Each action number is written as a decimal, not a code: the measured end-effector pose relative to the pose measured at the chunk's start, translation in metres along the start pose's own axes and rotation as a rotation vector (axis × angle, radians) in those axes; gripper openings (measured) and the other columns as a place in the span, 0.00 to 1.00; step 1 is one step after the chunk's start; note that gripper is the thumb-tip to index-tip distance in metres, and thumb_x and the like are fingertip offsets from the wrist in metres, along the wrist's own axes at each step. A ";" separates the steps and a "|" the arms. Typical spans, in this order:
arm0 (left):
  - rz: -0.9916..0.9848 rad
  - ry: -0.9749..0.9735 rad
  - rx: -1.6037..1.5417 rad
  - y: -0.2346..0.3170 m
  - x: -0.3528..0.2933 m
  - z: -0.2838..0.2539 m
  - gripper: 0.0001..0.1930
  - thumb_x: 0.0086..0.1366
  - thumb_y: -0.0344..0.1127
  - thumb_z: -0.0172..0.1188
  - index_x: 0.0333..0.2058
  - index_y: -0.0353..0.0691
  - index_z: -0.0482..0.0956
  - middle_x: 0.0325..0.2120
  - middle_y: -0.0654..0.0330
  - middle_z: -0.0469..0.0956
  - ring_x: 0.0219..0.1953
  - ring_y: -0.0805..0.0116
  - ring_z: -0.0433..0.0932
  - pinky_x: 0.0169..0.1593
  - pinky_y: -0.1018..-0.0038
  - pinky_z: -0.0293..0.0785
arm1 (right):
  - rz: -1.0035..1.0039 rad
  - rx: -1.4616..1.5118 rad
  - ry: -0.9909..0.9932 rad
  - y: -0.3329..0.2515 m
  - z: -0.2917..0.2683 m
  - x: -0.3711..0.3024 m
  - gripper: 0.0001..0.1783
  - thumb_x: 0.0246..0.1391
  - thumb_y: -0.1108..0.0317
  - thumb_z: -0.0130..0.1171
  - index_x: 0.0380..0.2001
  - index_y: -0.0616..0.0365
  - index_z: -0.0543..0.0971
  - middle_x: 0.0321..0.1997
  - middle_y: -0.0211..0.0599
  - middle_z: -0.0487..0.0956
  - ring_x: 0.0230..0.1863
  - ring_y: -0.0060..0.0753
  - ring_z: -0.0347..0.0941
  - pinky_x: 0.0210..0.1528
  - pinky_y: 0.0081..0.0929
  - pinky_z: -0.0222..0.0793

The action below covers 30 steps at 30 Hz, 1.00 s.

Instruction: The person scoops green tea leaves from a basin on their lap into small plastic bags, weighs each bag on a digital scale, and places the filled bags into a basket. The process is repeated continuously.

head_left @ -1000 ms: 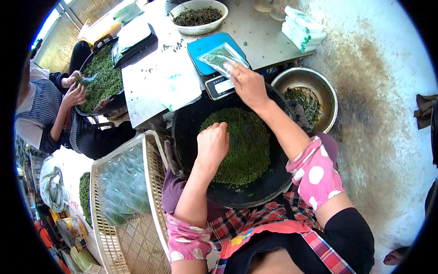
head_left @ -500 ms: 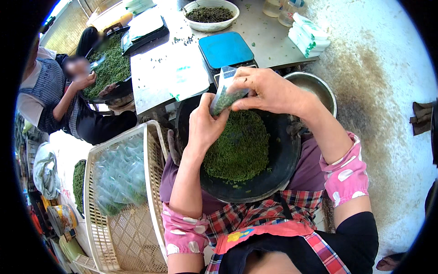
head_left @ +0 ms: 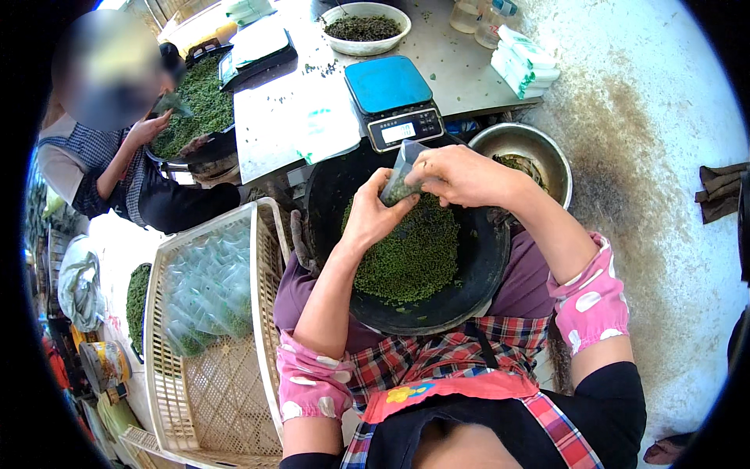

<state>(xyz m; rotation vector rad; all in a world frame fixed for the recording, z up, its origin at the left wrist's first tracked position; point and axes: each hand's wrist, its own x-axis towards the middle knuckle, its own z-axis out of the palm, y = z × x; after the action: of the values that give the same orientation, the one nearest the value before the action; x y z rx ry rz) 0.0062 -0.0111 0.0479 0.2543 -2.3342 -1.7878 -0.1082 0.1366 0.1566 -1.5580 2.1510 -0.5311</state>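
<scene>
A small clear plastic bag [head_left: 401, 173], partly filled with small green peppercorn-like berries, is tilted above a black basin [head_left: 478, 270]. My left hand [head_left: 373, 209] is closed around its lower part, thumb in front. At its upper right side, my right hand [head_left: 461, 177] has its fingers bent and pressed together against the bag; their tips are partly hidden. Below both hands lies a heap of loose green berries [head_left: 410, 262] in the basin, which rests at my lap. Just beyond the bag, a digital scale [head_left: 388, 84] with a blue platform stands at the table's edge.
Left of me, a cream plastic crate [head_left: 269, 320] holds several filled bags [head_left: 207, 285]. A metal bowl [head_left: 556, 160] stands right of the basin. White bag stacks [head_left: 525, 64] and a white bowl [head_left: 367, 45] are on the table [head_left: 461, 74]. A co-worker [head_left: 129, 184] sits at another basin, far left.
Both my hands and the bag have come slightly nearer to me, off the front of the scale, so its display now shows. The co-worker's head has come further into view.
</scene>
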 end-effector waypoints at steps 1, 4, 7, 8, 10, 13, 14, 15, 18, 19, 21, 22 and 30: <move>0.004 0.036 -0.032 0.001 0.000 0.002 0.19 0.54 0.36 0.70 0.41 0.36 0.75 0.29 0.57 0.79 0.31 0.71 0.77 0.37 0.71 0.73 | -0.158 -0.068 0.126 0.005 0.003 -0.003 0.14 0.54 0.78 0.55 0.44 0.63 0.79 0.28 0.43 0.78 0.24 0.37 0.80 0.30 0.31 0.77; 0.003 0.152 -0.088 -0.008 -0.010 0.014 0.16 0.55 0.35 0.69 0.39 0.35 0.75 0.29 0.58 0.79 0.32 0.71 0.77 0.38 0.71 0.73 | -0.065 -0.181 0.126 0.011 0.011 -0.001 0.08 0.52 0.77 0.57 0.36 0.62 0.80 0.29 0.46 0.77 0.25 0.42 0.80 0.34 0.35 0.76; -0.022 0.204 -0.035 -0.015 -0.023 0.023 0.16 0.54 0.33 0.68 0.40 0.36 0.75 0.31 0.56 0.79 0.34 0.67 0.78 0.41 0.70 0.74 | 0.191 -0.109 -0.140 0.003 0.021 0.008 0.08 0.50 0.76 0.56 0.34 0.61 0.81 0.29 0.48 0.78 0.27 0.45 0.80 0.33 0.38 0.76; 0.004 0.187 -0.040 -0.015 -0.028 0.025 0.17 0.55 0.34 0.68 0.41 0.36 0.74 0.32 0.55 0.79 0.36 0.66 0.78 0.42 0.69 0.74 | 0.239 -0.102 -0.204 0.002 0.021 0.006 0.08 0.49 0.75 0.56 0.33 0.60 0.82 0.29 0.49 0.79 0.31 0.48 0.80 0.35 0.39 0.76; 0.030 0.149 -0.050 -0.009 -0.031 0.026 0.19 0.56 0.37 0.68 0.42 0.36 0.74 0.36 0.54 0.79 0.39 0.65 0.79 0.44 0.68 0.75 | 0.175 -0.123 -0.190 0.005 0.021 0.001 0.08 0.47 0.74 0.57 0.32 0.59 0.82 0.29 0.52 0.80 0.33 0.52 0.79 0.37 0.41 0.76; -0.006 0.116 -0.053 0.004 -0.047 0.003 0.19 0.61 0.40 0.66 0.46 0.37 0.74 0.36 0.59 0.78 0.40 0.70 0.76 0.46 0.71 0.73 | -0.029 -0.051 0.064 -0.031 0.023 -0.006 0.10 0.49 0.76 0.57 0.37 0.59 0.81 0.33 0.50 0.79 0.37 0.54 0.78 0.40 0.42 0.74; -0.044 0.087 -0.075 0.011 -0.051 -0.004 0.18 0.62 0.40 0.65 0.45 0.36 0.75 0.35 0.60 0.78 0.40 0.71 0.76 0.46 0.71 0.73 | -0.146 -0.099 0.142 -0.032 0.023 -0.008 0.12 0.49 0.76 0.58 0.39 0.60 0.81 0.36 0.48 0.80 0.40 0.52 0.78 0.43 0.41 0.74; -0.071 0.043 -0.118 0.014 -0.055 -0.014 0.17 0.63 0.40 0.64 0.45 0.36 0.75 0.34 0.61 0.78 0.39 0.73 0.75 0.46 0.72 0.73 | -0.106 -0.103 0.142 -0.042 0.022 -0.007 0.13 0.50 0.75 0.59 0.41 0.60 0.80 0.39 0.48 0.80 0.41 0.52 0.78 0.43 0.41 0.74; -0.007 0.103 -0.172 0.013 -0.068 -0.032 0.15 0.65 0.40 0.63 0.44 0.36 0.76 0.31 0.63 0.77 0.38 0.75 0.74 0.45 0.73 0.72 | -0.192 -0.097 0.189 -0.060 0.028 0.005 0.14 0.51 0.74 0.60 0.44 0.59 0.79 0.41 0.46 0.80 0.40 0.50 0.78 0.43 0.38 0.74; -0.019 0.099 -0.195 0.014 -0.075 -0.042 0.17 0.65 0.41 0.63 0.46 0.36 0.77 0.33 0.62 0.77 0.40 0.74 0.74 0.46 0.74 0.72 | -0.228 -0.073 0.193 -0.066 0.029 0.011 0.16 0.51 0.74 0.61 0.45 0.59 0.79 0.42 0.45 0.80 0.40 0.48 0.79 0.42 0.36 0.75; 0.038 0.168 0.005 0.010 -0.095 -0.064 0.19 0.65 0.42 0.63 0.50 0.38 0.77 0.39 0.60 0.75 0.44 0.73 0.73 0.48 0.74 0.71 | -0.280 0.041 0.208 -0.080 0.034 0.019 0.18 0.52 0.74 0.62 0.48 0.58 0.78 0.44 0.44 0.81 0.39 0.42 0.80 0.38 0.33 0.76; -0.053 0.110 -0.005 0.015 -0.102 -0.080 0.19 0.65 0.42 0.63 0.52 0.40 0.77 0.44 0.59 0.72 0.47 0.71 0.72 0.51 0.73 0.70 | -0.289 0.127 0.222 -0.086 0.035 0.022 0.19 0.52 0.74 0.63 0.49 0.57 0.78 0.46 0.43 0.81 0.38 0.38 0.81 0.37 0.30 0.76; -0.602 0.567 0.038 -0.006 -0.230 -0.201 0.14 0.67 0.39 0.58 0.51 0.51 0.79 0.49 0.59 0.79 0.52 0.68 0.75 0.59 0.61 0.72 | -0.195 0.427 0.433 -0.070 0.055 0.036 0.18 0.56 0.74 0.63 0.51 0.56 0.80 0.43 0.35 0.82 0.29 0.16 0.76 0.29 0.15 0.69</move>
<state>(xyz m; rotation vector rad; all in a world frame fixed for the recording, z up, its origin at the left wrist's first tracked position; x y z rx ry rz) 0.2800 -0.1429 0.0824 1.3880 -1.9828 -1.5776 -0.0332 0.0788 0.1444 -1.5094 1.9896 -1.4022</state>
